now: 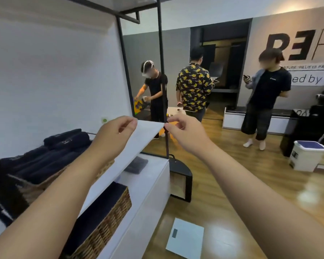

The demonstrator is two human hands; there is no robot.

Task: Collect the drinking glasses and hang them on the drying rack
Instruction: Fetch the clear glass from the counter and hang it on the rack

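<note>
No drinking glass or drying rack shows in this view. Both my arms reach forward at chest height. My left hand (118,132) hovers over the white shelf board (138,144), its fingers curled in against the thumb with nothing in them. My right hand (183,132) is level with it, fingers also curled in, and its fingertips are right beside the black metal post (162,71) of the shelf unit. I cannot tell whether they touch the post.
Dark rolled towels (64,144) lie on the shelf at left, and wicker baskets (108,217) stand below. A white cabinet top (153,176), a flat white scale (185,238) on the wooden floor and a white bin (305,156) are nearby. Three people (193,86) stand beyond.
</note>
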